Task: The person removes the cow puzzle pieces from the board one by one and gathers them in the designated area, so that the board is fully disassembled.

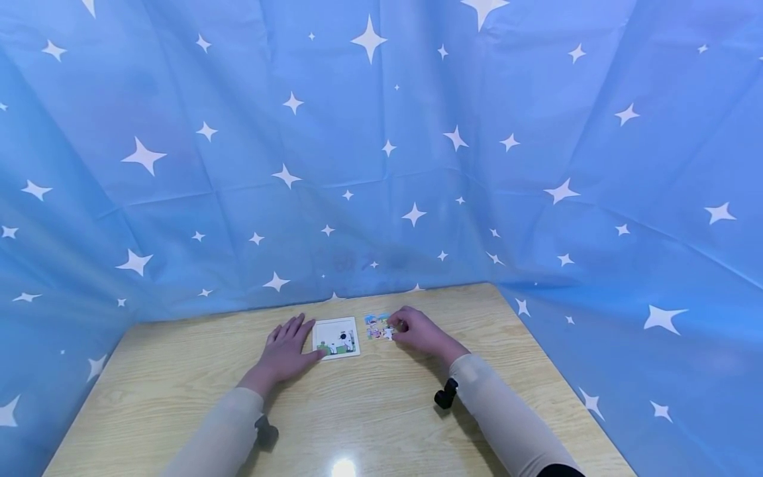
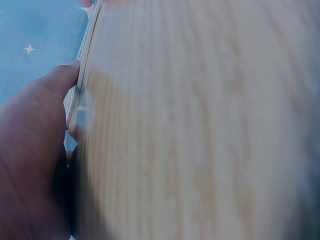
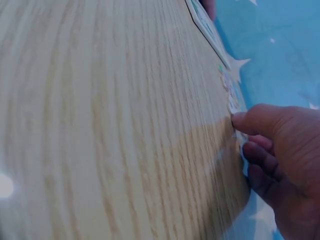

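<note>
Puzzle pcs [image 1: 375, 326]: prob. light, stiff; hold by edges. R hand [image 1: 420, 330] fingers pinch one; L hand [image 1: 287, 351] fingers spread, released, at board's [image 1: 326, 329] left.

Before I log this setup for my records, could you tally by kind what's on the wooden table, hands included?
White-rimmed square picture board: 1
Multicoloured cluster of flat puzzle pieces: 1 (individual pieces too small to count)
Bare hands: 2, left hand and right hand
Total: 4, cluster counted as one

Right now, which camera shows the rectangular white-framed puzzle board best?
The head view: the white-framed puzzle board shows nearly whole from above. Left wrist shows mainly its edge; right wrist, a cropped, slanted strip.
</note>
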`<state>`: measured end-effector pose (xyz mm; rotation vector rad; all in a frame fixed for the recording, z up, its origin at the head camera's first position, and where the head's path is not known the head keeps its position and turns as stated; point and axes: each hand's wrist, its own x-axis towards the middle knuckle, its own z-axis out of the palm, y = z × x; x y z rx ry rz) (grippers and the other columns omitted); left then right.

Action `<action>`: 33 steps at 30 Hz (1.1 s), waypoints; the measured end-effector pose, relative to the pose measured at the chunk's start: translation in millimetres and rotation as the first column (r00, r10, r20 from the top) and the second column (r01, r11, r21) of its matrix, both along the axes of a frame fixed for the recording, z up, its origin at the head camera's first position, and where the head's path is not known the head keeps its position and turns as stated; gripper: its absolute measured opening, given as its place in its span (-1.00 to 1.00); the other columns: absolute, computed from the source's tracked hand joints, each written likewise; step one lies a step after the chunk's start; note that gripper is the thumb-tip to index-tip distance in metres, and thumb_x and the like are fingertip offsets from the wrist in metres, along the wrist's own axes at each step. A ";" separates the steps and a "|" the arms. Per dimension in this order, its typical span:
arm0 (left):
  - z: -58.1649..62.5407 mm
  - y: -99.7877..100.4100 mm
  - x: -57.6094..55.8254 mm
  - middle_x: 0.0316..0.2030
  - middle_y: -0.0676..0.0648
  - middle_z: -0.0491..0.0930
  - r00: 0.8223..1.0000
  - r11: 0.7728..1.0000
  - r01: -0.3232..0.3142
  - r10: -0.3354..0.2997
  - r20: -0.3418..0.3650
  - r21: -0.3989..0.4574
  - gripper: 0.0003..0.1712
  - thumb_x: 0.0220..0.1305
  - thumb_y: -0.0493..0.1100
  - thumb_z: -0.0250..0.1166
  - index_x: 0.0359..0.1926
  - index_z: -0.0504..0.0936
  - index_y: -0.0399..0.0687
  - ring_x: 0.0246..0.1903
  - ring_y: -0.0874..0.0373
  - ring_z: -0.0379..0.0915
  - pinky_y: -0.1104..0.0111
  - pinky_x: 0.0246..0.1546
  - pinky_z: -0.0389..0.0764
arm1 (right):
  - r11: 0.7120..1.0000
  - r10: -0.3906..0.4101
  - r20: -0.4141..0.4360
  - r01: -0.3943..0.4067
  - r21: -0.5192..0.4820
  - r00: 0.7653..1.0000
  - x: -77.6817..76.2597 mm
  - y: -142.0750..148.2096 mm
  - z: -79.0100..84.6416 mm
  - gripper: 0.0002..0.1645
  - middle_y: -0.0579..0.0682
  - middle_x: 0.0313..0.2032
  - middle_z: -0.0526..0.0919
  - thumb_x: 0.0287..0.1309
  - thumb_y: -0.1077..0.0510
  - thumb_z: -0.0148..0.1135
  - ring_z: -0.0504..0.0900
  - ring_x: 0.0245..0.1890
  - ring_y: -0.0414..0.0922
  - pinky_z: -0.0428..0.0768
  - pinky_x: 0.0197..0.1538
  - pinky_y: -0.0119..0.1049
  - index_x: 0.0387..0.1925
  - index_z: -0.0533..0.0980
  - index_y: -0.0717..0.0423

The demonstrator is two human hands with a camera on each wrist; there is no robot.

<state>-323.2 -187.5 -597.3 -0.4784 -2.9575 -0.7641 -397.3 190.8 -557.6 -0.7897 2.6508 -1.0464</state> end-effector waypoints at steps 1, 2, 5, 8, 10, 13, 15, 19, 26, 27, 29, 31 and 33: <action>2.1 0.5 0.9 0.70 -0.40 0.09 1.000 1.000 0.000 0.000 0.005 0.006 0.14 0.48 0.55 0.18 0.73 0.23 -0.12 0.68 -0.43 -0.09 -0.43 0.58 -0.10 | 1.000 0.001 -0.004 -0.001 -0.001 1.000 0.1 -0.1 -0.5 -0.63 -0.08 -0.04 0.61 0.41 0.26 0.50 0.60 -0.08 -0.13 0.68 0.04 -0.14 0.20 0.71 0.14; 6.3 1.3 2.9 0.69 -0.42 0.09 1.000 1.000 0.001 -0.002 0.013 0.013 0.14 0.48 0.54 0.19 0.72 0.23 -0.14 0.68 -0.43 -0.10 -0.43 0.59 -0.11 | 1.000 0.001 -0.009 -0.001 -0.004 1.000 0.3 -0.4 -0.8 -0.63 -0.09 -0.04 0.61 0.41 0.26 0.50 0.59 -0.08 -0.14 0.67 0.04 -0.15 0.20 0.71 0.14; 12.6 2.4 6.4 0.68 -0.44 0.09 1.000 1.000 0.007 -0.008 0.019 0.028 0.13 0.49 0.52 0.20 0.72 0.23 -0.17 0.68 -0.45 -0.10 -0.45 0.58 -0.13 | 1.000 0.007 -0.024 -0.008 -0.020 1.000 0.7 -2.3 -2.0 -0.66 -0.08 -0.06 0.61 0.42 0.24 0.49 0.59 -0.11 -0.15 0.66 0.00 -0.18 0.17 0.71 0.14; 9.7 1.5 4.4 0.69 -0.42 0.09 1.000 1.000 0.009 -0.010 0.012 0.018 0.13 0.50 0.54 0.15 0.73 0.21 -0.13 0.69 -0.43 -0.11 -0.44 0.59 -0.12 | 0.999 0.010 -0.034 -0.012 -0.039 0.999 2.6 -8.0 -0.3 -0.70 -0.06 -0.08 0.63 0.45 0.22 0.48 0.60 -0.13 -0.15 0.67 -0.04 -0.21 0.14 0.72 0.15; 4.1 0.0 1.3 0.70 -0.41 0.08 1.000 1.000 0.011 -0.011 0.001 0.008 0.13 0.51 0.56 0.12 0.74 0.21 -0.10 0.68 -0.43 -0.11 -0.44 0.58 -0.10 | 0.999 0.014 -0.044 -0.017 -0.051 0.999 4.8 -13.8 1.2 -0.72 -0.04 -0.09 0.63 0.46 0.21 0.48 0.60 -0.15 -0.15 0.67 -0.08 -0.23 0.13 0.72 0.15; -0.8 -1.5 -1.7 0.71 -0.38 0.07 1.000 1.000 0.011 -0.011 -0.001 0.003 0.13 0.50 0.58 0.12 0.74 0.21 -0.08 0.69 -0.42 -0.11 -0.43 0.58 -0.10 | 0.998 0.016 -0.064 -0.019 -0.058 0.998 9.7 -25.5 3.7 -0.73 -0.04 -0.07 0.64 0.46 0.20 0.48 0.61 -0.17 -0.16 0.67 -0.10 -0.26 0.12 0.73 0.15; 1.0 -1.4 -0.6 0.70 -0.40 0.08 1.000 1.000 0.012 -0.012 0.004 0.011 0.14 0.49 0.57 0.15 0.73 0.22 -0.10 0.68 -0.44 -0.11 -0.45 0.57 -0.10 | 0.998 0.024 -0.074 -0.028 -0.057 0.997 13.8 -34.9 4.3 -0.71 -0.05 -0.06 0.63 0.47 0.18 0.48 0.61 -0.16 -0.17 0.68 -0.09 -0.27 0.14 0.73 0.16; 3.8 -0.3 1.5 0.69 -0.41 0.09 1.000 1.000 0.013 -0.014 0.007 0.004 0.13 0.49 0.55 0.16 0.72 0.23 -0.13 0.67 -0.45 -0.09 -0.45 0.57 -0.09 | 0.998 0.048 -0.069 -0.051 -0.049 0.996 24.7 -54.4 6.1 -0.63 0.00 0.00 0.62 0.50 0.15 0.45 0.67 -0.07 -0.13 0.72 0.02 -0.20 0.22 0.69 0.22; 9.6 2.1 3.6 0.70 -0.41 0.08 1.000 1.000 0.004 -0.004 0.018 -0.019 0.11 0.51 0.53 0.15 0.72 0.23 -0.14 0.68 -0.43 -0.09 -0.42 0.59 -0.10 | 0.998 0.068 -0.089 -0.066 0.018 0.994 34.5 -85.0 6.0 -0.45 0.02 0.15 0.60 0.49 0.13 0.46 0.65 0.04 -0.14 0.71 0.17 -0.20 0.39 0.60 0.20; 10.7 2.5 3.8 0.70 -0.40 0.09 1.000 1.000 -0.001 0.002 0.023 -0.023 0.11 0.50 0.53 0.17 0.72 0.25 -0.14 0.68 -0.43 -0.09 -0.43 0.58 -0.09 | 0.997 0.069 -0.100 -0.066 0.037 0.993 34.8 -88.8 6.0 -0.44 0.02 0.16 0.60 0.49 0.12 0.46 0.65 0.02 -0.15 0.71 0.14 -0.22 0.41 0.59 0.20; 8.5 1.6 2.2 0.70 -0.40 0.10 1.000 1.000 -0.001 0.002 0.018 -0.027 0.11 0.50 0.53 0.17 0.72 0.25 -0.13 0.68 -0.43 -0.08 -0.44 0.58 -0.08 | 0.995 0.073 -0.124 -0.064 0.076 0.990 36.3 -96.2 7.4 -0.40 0.05 0.16 0.60 0.49 0.11 0.48 0.64 -0.03 -0.13 0.70 0.08 -0.22 0.43 0.58 0.21; 4.8 0.4 0.4 0.70 -0.40 0.10 1.000 1.000 0.005 -0.005 0.005 -0.030 0.12 0.50 0.56 0.14 0.72 0.24 -0.11 0.67 -0.44 -0.07 -0.45 0.57 -0.07 | 0.991 0.075 -0.152 -0.056 0.124 0.986 37.1 -102.6 8.2 -0.37 0.05 0.15 0.60 0.48 0.08 0.49 0.64 -0.05 -0.11 0.69 0.06 -0.23 0.45 0.57 0.21; 1.3 -0.1 -1.2 0.70 -0.39 0.08 1.000 0.999 0.007 -0.007 0.003 -0.035 0.13 0.51 0.57 0.12 0.73 0.22 -0.10 0.68 -0.43 -0.08 -0.43 0.57 -0.07 | 0.983 0.076 -0.179 -0.044 0.178 0.981 38.2 -107.7 9.2 -0.37 0.05 0.15 0.60 0.48 0.05 0.50 0.64 0.02 -0.08 0.69 0.10 -0.21 0.44 0.58 0.21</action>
